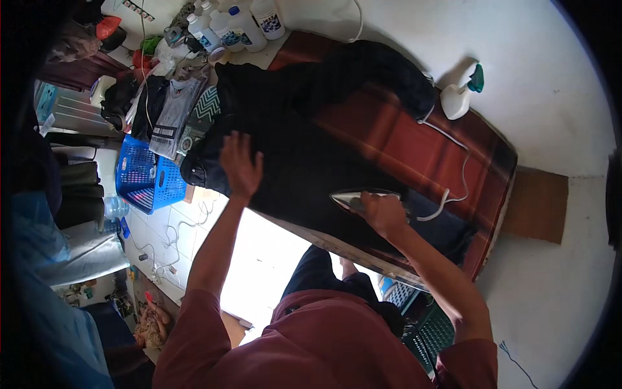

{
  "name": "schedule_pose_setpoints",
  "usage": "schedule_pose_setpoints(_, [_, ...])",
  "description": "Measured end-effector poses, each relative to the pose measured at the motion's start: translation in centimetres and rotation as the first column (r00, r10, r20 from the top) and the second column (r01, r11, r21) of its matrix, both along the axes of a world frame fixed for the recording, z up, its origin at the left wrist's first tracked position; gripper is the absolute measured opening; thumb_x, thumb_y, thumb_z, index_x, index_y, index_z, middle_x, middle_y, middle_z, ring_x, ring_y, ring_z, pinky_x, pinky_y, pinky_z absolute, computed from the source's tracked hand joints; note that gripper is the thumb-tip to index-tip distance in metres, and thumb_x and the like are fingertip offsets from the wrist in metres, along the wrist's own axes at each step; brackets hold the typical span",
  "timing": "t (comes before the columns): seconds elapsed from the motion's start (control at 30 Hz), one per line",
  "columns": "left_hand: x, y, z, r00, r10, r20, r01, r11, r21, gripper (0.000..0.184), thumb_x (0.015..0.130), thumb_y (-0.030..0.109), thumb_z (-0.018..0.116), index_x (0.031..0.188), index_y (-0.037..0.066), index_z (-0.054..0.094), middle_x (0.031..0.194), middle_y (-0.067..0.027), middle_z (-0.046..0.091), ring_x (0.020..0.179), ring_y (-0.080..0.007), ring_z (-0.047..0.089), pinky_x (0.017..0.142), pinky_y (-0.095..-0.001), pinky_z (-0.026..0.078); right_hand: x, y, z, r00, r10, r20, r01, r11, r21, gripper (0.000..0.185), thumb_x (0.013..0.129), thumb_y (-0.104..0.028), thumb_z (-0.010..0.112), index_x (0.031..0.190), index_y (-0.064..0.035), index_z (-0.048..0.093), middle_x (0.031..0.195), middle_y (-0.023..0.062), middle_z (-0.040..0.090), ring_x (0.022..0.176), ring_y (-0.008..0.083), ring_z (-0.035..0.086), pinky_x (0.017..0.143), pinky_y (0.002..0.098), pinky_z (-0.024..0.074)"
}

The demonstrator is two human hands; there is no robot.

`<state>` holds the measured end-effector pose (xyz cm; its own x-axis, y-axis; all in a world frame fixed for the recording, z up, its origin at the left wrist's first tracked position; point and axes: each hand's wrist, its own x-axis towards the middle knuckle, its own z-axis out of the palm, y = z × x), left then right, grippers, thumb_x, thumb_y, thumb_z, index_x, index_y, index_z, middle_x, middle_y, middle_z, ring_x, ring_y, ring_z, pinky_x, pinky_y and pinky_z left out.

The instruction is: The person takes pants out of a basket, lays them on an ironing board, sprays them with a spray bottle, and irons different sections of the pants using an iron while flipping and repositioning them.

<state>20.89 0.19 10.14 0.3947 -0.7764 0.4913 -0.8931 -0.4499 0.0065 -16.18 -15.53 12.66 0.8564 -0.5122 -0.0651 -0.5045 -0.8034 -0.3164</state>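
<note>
Black trousers or a similar dark garment [291, 149] lie spread over a red padded ironing surface [369, 123]. My left hand [241, 165] rests flat on the dark cloth near its left end, fingers extended. An electric iron [346, 198] sits on the cloth toward the right, its pale soleplate edge showing. Wrapped around the iron's handle is my right hand [383, 214]. From the iron a white cord [465, 175] curves up across the red cover.
A white spray bottle with green trigger [455, 100] stands at the far edge by the wall. Folded clothes [175, 110] are stacked left, above a blue basket [139, 172]. Several plastic bottles [243, 29] stand at the back. Cardboard [536, 206] lies right; a green crate [431, 330] is below.
</note>
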Motion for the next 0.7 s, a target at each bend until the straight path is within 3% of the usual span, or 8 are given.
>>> schedule_pose_setpoints(0.1, [7.7,-1.2,1.9,0.960,0.269,0.075,-0.266,0.963,-0.054,0.064,0.099,0.045,0.061,0.149,0.005,0.050,0.156,-0.0232,0.044,0.147,-0.0451,0.037,0.115,-0.0624,0.029,5.5,-0.6,-0.5,0.999,0.003,0.033,-0.003,1.000,0.000,0.044,0.094,-0.047,0.068,0.099,-0.0034,0.065,0.076,0.0185,0.072,0.069,0.0395,0.073,0.059,0.0491,0.0576])
schedule_pose_setpoints(0.13, [9.6,-1.6,3.2,0.937,0.332,-0.113,-0.310,0.934,0.175,0.064,0.098,0.048,0.062,0.144,0.004,0.053,0.152,-0.0241,0.048,0.143,-0.0456,0.041,0.113,-0.0606,0.033,7.2,-0.9,-0.8,0.999,0.020,0.045,-0.021,1.000,0.017,0.042,0.094,-0.045,0.068,0.099,-0.0036,0.065,0.078,0.0192,0.072,0.070,0.0391,0.073,0.060,0.0491,0.0578])
schedule_pose_setpoints(0.2, [13.4,-2.1,3.9,0.864,0.422,-0.275,-0.295,0.867,0.402,0.065,0.097,0.052,0.064,0.139,0.003,0.055,0.148,-0.0249,0.051,0.139,-0.0461,0.045,0.110,-0.0589,0.037,10.4,-1.4,-0.9,0.998,0.035,0.057,-0.037,0.999,0.038,0.039,0.095,-0.043,0.068,0.098,-0.0039,0.064,0.079,0.0200,0.073,0.071,0.0387,0.073,0.062,0.0492,0.0580])
schedule_pose_setpoints(0.27, [16.4,-2.4,3.8,0.759,0.311,-0.572,0.012,0.872,0.490,0.064,0.095,0.056,0.065,0.126,0.000,0.057,0.139,-0.0291,0.057,0.124,-0.0476,0.057,0.099,-0.0548,0.048,13.3,-2.3,-0.3,0.988,-0.125,0.093,0.122,0.992,0.034,0.037,0.095,-0.041,0.067,0.098,-0.0043,0.064,0.080,0.0198,0.073,0.074,0.0386,0.074,0.065,0.0498,0.0581])
schedule_pose_setpoints(0.37, [18.1,-1.3,1.8,0.953,0.052,-0.299,0.062,0.931,0.359,0.061,0.095,0.057,0.065,0.116,0.001,0.056,0.121,-0.0322,0.065,0.112,-0.0483,0.064,0.088,-0.0532,0.053,15.8,-1.8,0.4,0.995,-0.085,0.055,0.081,0.994,0.076,0.035,0.096,-0.039,0.066,0.098,-0.0044,0.064,0.080,0.0202,0.073,0.075,0.0389,0.074,0.067,0.0505,0.0579])
schedule_pose_setpoints(0.47, [17.4,0.1,0.2,0.965,0.131,-0.228,-0.097,0.983,0.154,0.054,0.096,0.053,0.068,0.113,0.003,0.057,0.099,-0.0296,0.070,0.096,-0.0508,0.068,0.079,-0.0566,0.053,16.3,-0.9,1.4,0.989,0.143,-0.033,-0.140,0.987,0.075,0.028,0.093,-0.031,0.069,0.100,-0.0042,0.065,0.080,0.0171,0.075,0.075,0.0355,0.075,0.069,0.0459,0.0602])
schedule_pose_setpoints(0.57, [16.9,-0.4,2.5,0.906,0.271,-0.326,-0.148,0.923,0.356,0.049,0.094,0.047,0.073,0.110,0.004,0.056,0.084,-0.0250,0.070,0.091,-0.0496,0.069,0.076,-0.0548,0.054,17.0,-1.2,1.1,0.993,-0.017,0.113,0.006,0.994,0.105,0.034,0.095,-0.039,0.067,0.099,-0.0052,0.064,0.077,0.0202,0.072,0.074,0.0395,0.074,0.067,0.0510,0.0579])
schedule_pose_setpoints(0.7, [16.9,-1.5,5.5,0.946,0.119,-0.301,-0.083,0.988,0.129,0.048,0.092,0.042,0.076,0.109,0.003,0.055,0.087,-0.0244,0.071,0.089,-0.0482,0.069,0.073,-0.0530,0.055,17.0,-0.8,0.4,0.999,0.041,0.009,-0.042,0.995,0.089,0.033,0.094,-0.035,0.068,0.106,-0.0041,0.066,0.080,0.0171,0.074,0.075,0.0353,0.075,0.068,0.0458,0.0596])
